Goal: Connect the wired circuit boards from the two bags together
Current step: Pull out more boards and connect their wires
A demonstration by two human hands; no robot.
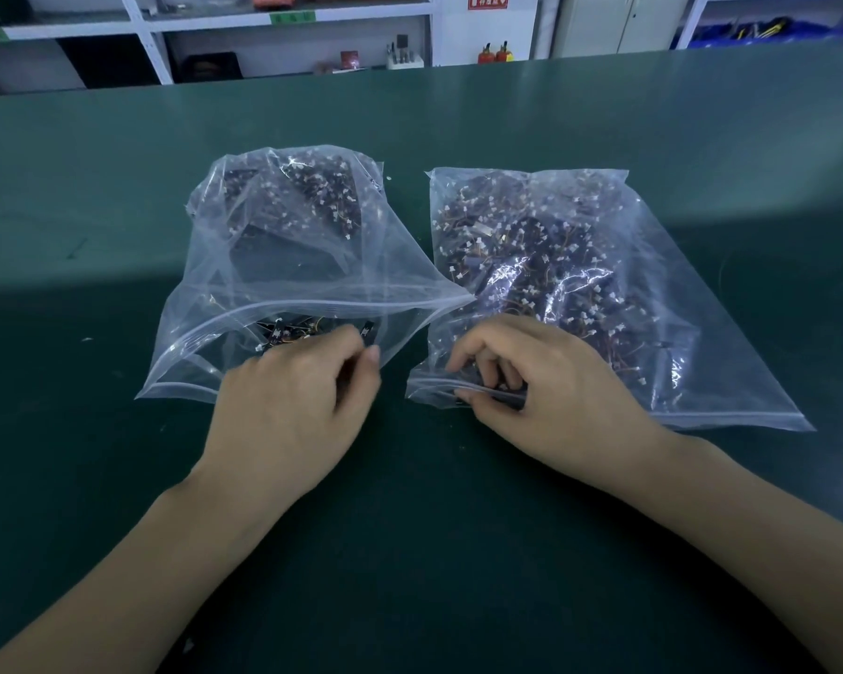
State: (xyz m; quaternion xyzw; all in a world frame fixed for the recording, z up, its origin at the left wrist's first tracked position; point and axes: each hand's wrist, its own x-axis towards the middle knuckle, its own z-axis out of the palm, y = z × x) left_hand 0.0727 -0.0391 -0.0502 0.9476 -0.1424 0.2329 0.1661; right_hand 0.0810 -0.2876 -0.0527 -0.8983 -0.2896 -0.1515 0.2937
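Both forearms reach forward from the near edge of the green desk (pixel 458 552), each hand at the mouth of its own clear zip bag. The left hand (pixel 293 406) lies knuckles up at the near opening of the left bag (pixel 283 265), its fingers curled and its thumb drawn in against the fingertips, pinching something at the bag's mouth; whether that is the plastic or one of the small dark wired circuit boards (pixel 283 333) lying just inside is hard to tell. That bag gapes open, its upper lip lifted, and most of its boards are heaped at the far end. The right hand (pixel 546 381) is turned slightly inward with its fingers curled under and tucked into the near left corner of the right bag (pixel 604 294), the thumb pressing on the zip strip; what the fingers hold inside is hidden by the plastic. This bag lies flatter and is packed with dark boards, thin wires and small white connectors. The two bags sit side by side, the left one's corner touching the right one. White shelving (pixel 264 21) stands beyond the desk.
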